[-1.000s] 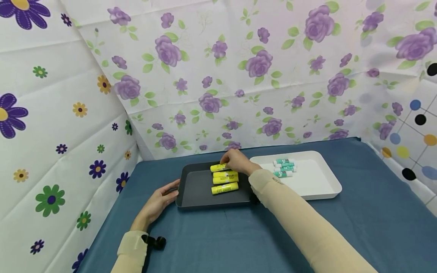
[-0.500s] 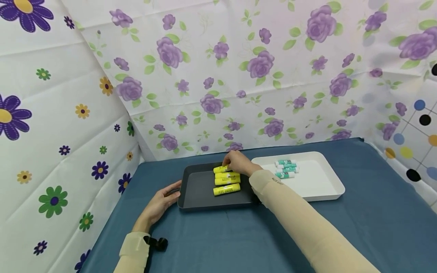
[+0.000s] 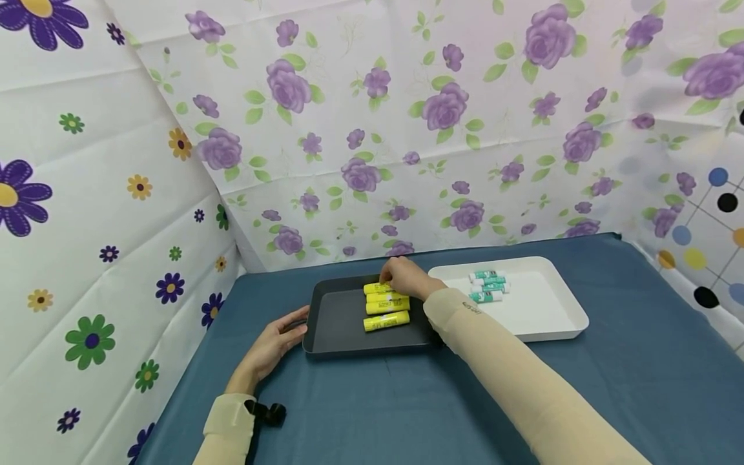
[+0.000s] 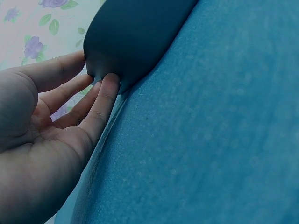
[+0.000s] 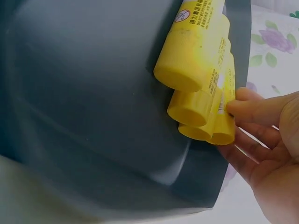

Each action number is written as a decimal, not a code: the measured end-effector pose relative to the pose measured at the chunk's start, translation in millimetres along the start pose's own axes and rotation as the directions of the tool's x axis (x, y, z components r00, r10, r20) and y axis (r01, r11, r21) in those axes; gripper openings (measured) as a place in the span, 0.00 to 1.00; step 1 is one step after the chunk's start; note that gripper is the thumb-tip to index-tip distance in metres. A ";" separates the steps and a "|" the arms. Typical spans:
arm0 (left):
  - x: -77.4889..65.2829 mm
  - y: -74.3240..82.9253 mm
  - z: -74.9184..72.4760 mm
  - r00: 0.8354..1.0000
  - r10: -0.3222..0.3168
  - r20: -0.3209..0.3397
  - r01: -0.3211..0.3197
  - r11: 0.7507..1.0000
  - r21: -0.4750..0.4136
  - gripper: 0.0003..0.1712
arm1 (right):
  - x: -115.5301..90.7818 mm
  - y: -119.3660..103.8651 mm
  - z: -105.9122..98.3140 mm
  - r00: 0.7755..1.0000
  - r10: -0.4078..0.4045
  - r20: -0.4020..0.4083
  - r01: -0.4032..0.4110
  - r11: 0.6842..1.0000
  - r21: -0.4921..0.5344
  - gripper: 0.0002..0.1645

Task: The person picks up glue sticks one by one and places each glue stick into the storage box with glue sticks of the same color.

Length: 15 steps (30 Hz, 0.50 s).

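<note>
Several yellow glue sticks (image 3: 388, 305) lie side by side in the dark grey tray (image 3: 337, 323). In the head view, my right hand (image 3: 409, 279) pinches the farthest glue stick (image 3: 374, 289), covering its right end. The right wrist view has my thumb (image 5: 243, 109) against this stick, with the other fingers behind and below it. Left of the tray, my left hand (image 3: 273, 345) rests its fingertips on the outer wall. Seen from the left wrist, those fingers (image 4: 100, 102) are nearly straight and touch the tray's corner. The nearest stick (image 3: 386, 321) lies slightly apart from the rest.
A white tray (image 3: 549, 310) stands to the right, holding several smaller green-and-white sticks (image 3: 487, 296). Both trays are on a blue cloth-covered table (image 3: 360, 413). Floral sheeting (image 3: 349, 129) rises behind the table's far edge.
The farthest yellow glue stick has shifted toward the other sticks, narrowing the gap between them, with my right hand on it. My left hand stays at the tray's side.
</note>
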<state>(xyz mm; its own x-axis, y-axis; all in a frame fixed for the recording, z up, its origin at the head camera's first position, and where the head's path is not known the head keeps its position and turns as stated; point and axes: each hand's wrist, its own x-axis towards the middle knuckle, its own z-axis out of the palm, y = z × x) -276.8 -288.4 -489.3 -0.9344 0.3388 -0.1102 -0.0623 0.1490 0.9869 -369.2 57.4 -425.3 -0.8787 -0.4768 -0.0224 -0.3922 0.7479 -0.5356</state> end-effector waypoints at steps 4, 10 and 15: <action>0.5 0.5 0.3 1.000 -0.001 0.003 0.001 1.000 0.001 0.36 | -0.3 0.7 0.4 1.000 0.011 0.004 -0.011 1.000 0.004 0.23; 0.8 0.7 0.5 1.000 -0.002 0.000 0.002 1.000 0.006 0.36 | -0.1 2.2 -0.1 1.000 0.025 0.013 -0.025 1.000 0.013 0.24; 0.3 0.8 -0.4 1.000 0.001 -0.002 -0.001 1.000 0.009 0.36 | -5.8 -0.9 -8.3 1.000 -0.012 0.001 0.012 0.999 0.043 0.27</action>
<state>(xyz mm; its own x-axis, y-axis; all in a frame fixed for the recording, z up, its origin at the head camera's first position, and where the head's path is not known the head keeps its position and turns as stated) -277.3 -288.6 -488.6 -0.9352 0.3367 -0.1094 -0.0586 0.1574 0.9858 -366.0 63.3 -417.6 -0.8737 -0.4862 -0.0168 -0.3905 0.7215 -0.5718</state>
